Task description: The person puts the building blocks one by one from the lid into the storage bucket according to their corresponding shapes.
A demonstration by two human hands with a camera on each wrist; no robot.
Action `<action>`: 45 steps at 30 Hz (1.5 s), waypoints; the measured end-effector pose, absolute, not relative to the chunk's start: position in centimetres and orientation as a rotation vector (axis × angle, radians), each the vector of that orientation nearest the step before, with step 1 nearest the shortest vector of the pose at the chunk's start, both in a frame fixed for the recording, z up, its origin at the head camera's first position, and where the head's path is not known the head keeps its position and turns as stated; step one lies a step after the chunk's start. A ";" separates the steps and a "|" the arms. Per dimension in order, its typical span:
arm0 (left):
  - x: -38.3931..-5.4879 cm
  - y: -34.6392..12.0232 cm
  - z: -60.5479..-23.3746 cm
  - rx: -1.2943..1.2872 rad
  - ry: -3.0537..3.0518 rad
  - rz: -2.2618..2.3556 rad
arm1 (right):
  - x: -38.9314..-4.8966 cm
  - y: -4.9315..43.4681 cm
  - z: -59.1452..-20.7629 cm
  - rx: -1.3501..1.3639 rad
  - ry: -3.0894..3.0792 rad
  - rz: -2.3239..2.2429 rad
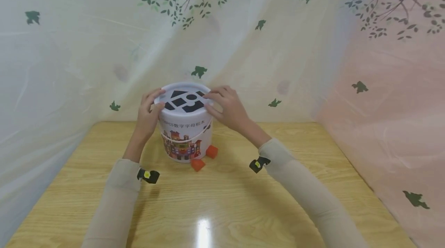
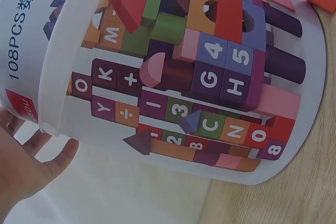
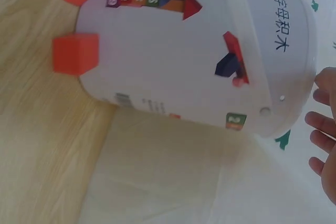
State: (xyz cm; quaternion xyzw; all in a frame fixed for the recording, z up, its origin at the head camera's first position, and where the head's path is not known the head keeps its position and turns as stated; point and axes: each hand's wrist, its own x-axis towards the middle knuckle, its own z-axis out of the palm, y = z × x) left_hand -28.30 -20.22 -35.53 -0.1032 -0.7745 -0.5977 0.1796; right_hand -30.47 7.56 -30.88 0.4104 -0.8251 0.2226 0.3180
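Observation:
A white lidded bucket point(image 1: 185, 140) printed with colourful letter and number blocks stands upright at the back of the table. Its lid point(image 1: 167, 95) has several dark cutouts of different shapes. My left hand point(image 1: 147, 111) grips the lid's left edge, thumb and fingers bent over the rim. In the left wrist view, spread fingers point(image 2: 65, 153) curve around the lid's side. On the opposite side, my right hand point(image 1: 227, 105) reaches over the rim, fingertips by the cutouts and thumb at the edge. In the right wrist view, its lower fingers point(image 3: 317, 121) stand slightly off the lid.
Two red blocks, one nearer point(image 1: 197, 164) and one to its right point(image 1: 211, 151), lie at the bucket's base. A thin white handle point(image 1: 187, 140) hangs across its front. The wooden table point(image 1: 222, 201) meets a leaf-patterned curtain point(image 1: 243, 58) behind and at the sides.

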 end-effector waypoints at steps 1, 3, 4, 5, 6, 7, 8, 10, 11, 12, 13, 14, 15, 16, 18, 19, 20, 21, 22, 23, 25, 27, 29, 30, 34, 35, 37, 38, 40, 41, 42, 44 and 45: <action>-28.3 -20.2 -35.5 -0.288 -2.191 -1.687 | -30.5 8.0 -31.2 1.069 -2.160 0.592; -28.3 -20.3 -35.5 -0.280 -2.190 -1.686 | -30.4 8.7 -31.7 1.048 -2.147 0.609; -28.4 -20.3 -35.6 -0.277 -2.189 -1.686 | -30.3 9.1 -31.9 1.038 -2.146 0.617; -28.4 -20.3 -35.6 -0.274 -2.189 -1.686 | -30.3 9.5 -32.2 1.029 -2.147 0.625; -28.4 -20.4 -35.6 -0.273 -2.189 -1.683 | -30.3 9.8 -32.5 1.020 -2.153 0.631; -28.4 -20.4 -35.6 -0.273 -2.188 -1.682 | -30.2 10.1 -32.8 1.012 -2.160 0.641; -28.5 -20.4 -35.6 -0.274 -2.187 -1.680 | -30.2 10.5 -33.2 1.004 -2.170 0.652; -28.5 -20.5 -35.7 -0.276 -2.187 -1.676 | -30.1 11.0 -34.0 0.988 -2.200 0.665; -28.5 -20.5 -35.7 -0.276 -2.188 -1.674 | -30.1 11.3 -34.4 0.983 -2.221 0.669; -28.5 -20.5 -35.7 -0.277 -2.190 -1.672 | -30.0 11.5 -34.9 0.981 -2.247 0.672; -28.5 -20.5 -35.7 -0.277 -2.187 -1.674 | -30.0 11.8 -35.4 0.984 -2.271 0.679; -28.5 -20.6 -35.7 -0.275 -2.185 -1.675 | -29.9 11.9 -35.9 0.990 -2.296 0.677; -28.5 -20.6 -35.6 -0.273 -2.185 -1.676 | -29.8 12.1 -36.4 0.997 -2.324 0.671; -28.5 -20.6 -35.6 -0.272 -2.184 -1.678 | -29.8 12.2 -37.0 1.011 -2.345 0.664; -28.5 -20.6 -35.6 -0.271 -2.183 -1.682 | -29.7 12.4 -38.0 1.038 -2.380 0.640; -28.5 -20.6 -35.6 -0.269 -2.182 -1.684 | -29.6 12.5 -38.5 1.051 -2.390 0.622; -28.5 -20.6 -35.5 -0.268 -2.184 -1.685 | -29.6 12.5 -39.0 1.063 -2.404 0.601; -28.5 -20.6 -35.5 -0.267 -2.185 -1.685 | -29.6 12.5 -39.5 1.072 -2.421 0.584; -28.5 -20.6 -35.5 -0.265 -2.186 -1.685 | -29.5 12.6 -39.9 1.082 -2.435 0.569; -28.5 -20.6 -35.5 -0.265 -2.185 -1.685 | -29.5 12.6 -40.3 1.088 -2.455 0.558; -28.5 -20.6 -35.5 -0.262 -2.187 -1.686 | -29.4 12.6 -41.0 1.097 -2.495 0.546; -28.5 -20.6 -35.4 -0.261 -2.191 -1.686 | -29.3 12.6 -41.5 1.105 -2.538 0.554; -28.5 -20.6 -35.4 -0.264 -2.191 -1.684 | -29.2 12.6 -42.0 1.112 -2.572 0.562; -28.5 -20.5 -35.4 -0.264 -2.192 -1.683 | -29.1 12.6 -42.2 1.113 -2.593 0.565; -28.5 -20.5 -35.5 -0.270 -2.188 -1.681 | -28.9 12.3 -43.0 1.088 -2.705 0.575; -28.5 -20.4 -35.5 -0.271 -2.188 -1.681 | -28.9 12.2 -43.2 1.078 -2.733 0.574; -28.4 -20.3 -35.5 -0.273 -2.186 -1.683 | -28.8 12.0 -43.5 1.059 -2.777 0.575; -28.4 -20.3 -35.5 -0.274 -2.186 -1.683 | -28.8 11.8 -43.6 1.055 -2.789 0.573; -28.3 -20.3 -35.5 -0.276 -2.187 -1.681 | -28.8 11.6 -43.9 1.052 -2.800 0.574; -28.3 -20.2 -35.5 -0.276 -2.189 -1.680 | -28.8 11.5 -44.0 1.050 -2.805 0.578; -28.2 -20.2 -35.5 -0.275 -2.191 -1.679 | -28.8 11.5 -44.1 1.048 -2.813 0.577; -28.3 -20.2 -35.5 -0.274 -2.194 -1.674 | -28.8 11.3 -44.2 1.044 -2.824 0.573; -28.3 -20.2 -35.5 -0.277 -2.194 -1.673 | -28.8 11.2 -44.3 1.038 -2.836 0.562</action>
